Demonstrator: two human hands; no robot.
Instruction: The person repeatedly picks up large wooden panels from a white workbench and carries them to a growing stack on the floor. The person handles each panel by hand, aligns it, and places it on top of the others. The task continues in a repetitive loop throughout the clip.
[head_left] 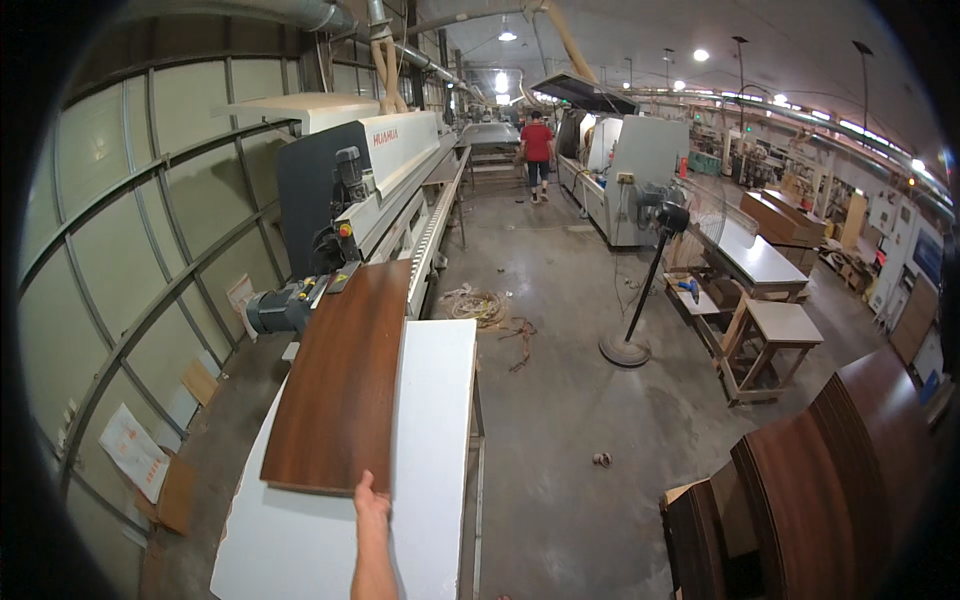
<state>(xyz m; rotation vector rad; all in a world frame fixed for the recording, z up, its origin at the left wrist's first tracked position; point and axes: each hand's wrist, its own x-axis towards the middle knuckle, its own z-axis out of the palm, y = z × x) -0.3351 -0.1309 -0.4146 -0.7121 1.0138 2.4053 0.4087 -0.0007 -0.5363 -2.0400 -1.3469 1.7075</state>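
Note:
My left hand [371, 497] is at the near end of a long dark-brown wood-grain panel [345, 375], by its right corner. The thumb lies up against the end edge, and the other fingers are partly hidden as they close on the corner. The panel lies flat, its near part over a white-topped table [436, 430]. Its far end reaches the front of a long white and dark-grey machine [405, 150] on the left. My right hand is out of view.
Stacked dark-brown panels [800, 490] stand at the lower right. A black pedestal fan [640, 290] and a wooden stand [775, 335] are further back. Tangled strips [475, 306] litter the floor. A person in a red shirt [537, 150] is in the far aisle.

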